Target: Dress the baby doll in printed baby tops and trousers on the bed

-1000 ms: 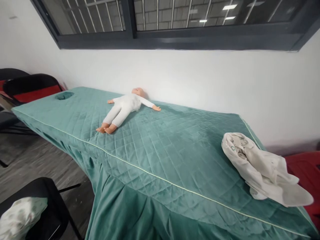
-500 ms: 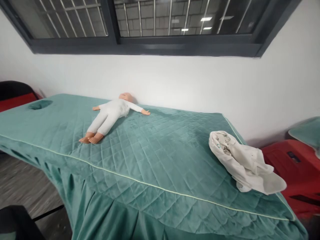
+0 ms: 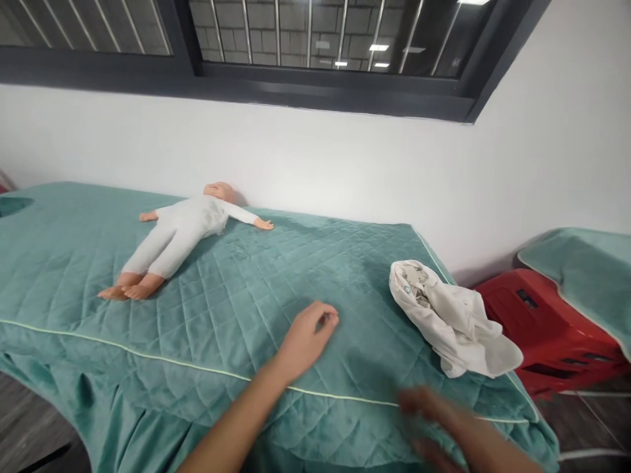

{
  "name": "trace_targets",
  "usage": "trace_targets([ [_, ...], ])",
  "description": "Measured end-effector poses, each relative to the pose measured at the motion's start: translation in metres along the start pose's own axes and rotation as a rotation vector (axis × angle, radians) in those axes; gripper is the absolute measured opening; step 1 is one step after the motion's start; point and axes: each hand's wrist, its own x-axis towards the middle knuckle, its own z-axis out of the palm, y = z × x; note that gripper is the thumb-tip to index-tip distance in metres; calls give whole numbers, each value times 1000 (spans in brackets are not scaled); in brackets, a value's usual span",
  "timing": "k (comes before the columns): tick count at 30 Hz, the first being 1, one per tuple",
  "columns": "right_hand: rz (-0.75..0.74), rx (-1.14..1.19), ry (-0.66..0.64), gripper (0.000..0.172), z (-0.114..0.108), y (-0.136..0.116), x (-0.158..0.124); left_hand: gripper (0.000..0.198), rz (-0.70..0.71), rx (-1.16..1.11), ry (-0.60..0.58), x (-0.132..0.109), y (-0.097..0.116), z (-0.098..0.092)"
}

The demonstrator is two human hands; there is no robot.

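Note:
My left hand (image 3: 308,334) hovers over the middle of the green quilted bed cover (image 3: 256,282), its fingers curled in toward the thumb and nothing visible between them. Lower right, my right hand (image 3: 436,417) is smeared by motion near the bed's front edge. Its fingers and thumb look spread apart, and it holds nothing I can see. Nearest to it is a crumpled white cloth garment (image 3: 458,315) with a printed inside, lying at the bed's right end. A baby doll (image 3: 180,226) in a white suit lies on its back further left, arms outstretched, touched by neither hand.
A white wall (image 3: 315,164) and a dark-framed barred window (image 3: 315,85) stand behind the bed. Past its right end is a red plastic stool (image 3: 537,328), with a green cloth (image 3: 586,269) draped above it. A hole shows in the cover at far left.
Both my hands have come into view from below. The view has shifted right and closer, so the doll and the garment appear further left. Neither has visibly moved on the bed.

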Motion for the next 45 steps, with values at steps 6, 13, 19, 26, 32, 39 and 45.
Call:
trace_targets([
  [6, 216, -466, 343, 68, 1, 93, 112, 37, -325, -603, 160, 38, -21, -14],
  [13, 271, -309, 86, 43, 45, 74, 170, 33, -218, -901, 175, 33, -25, -19],
  [19, -133, 147, -67, 42, 83, -31, 212, 66, -154, -885, 278, 31, -35, -10],
  [26, -346, 63, 224, 58, 116, -28, 254, 53, -161, -900, 530, 34, -28, -10],
  [32, -627, 42, 243, 40, 146, -23, 227, 57, -161, -920, 567, 33, -31, -9],
  [39, -404, 293, 184, 15, 149, -14, 228, 60, -188, -748, 547, 29, -45, -6],
  [45, -90, 823, 74, 21, 146, -3, 231, 54, -223, -1014, 559, 34, -34, -11],
])
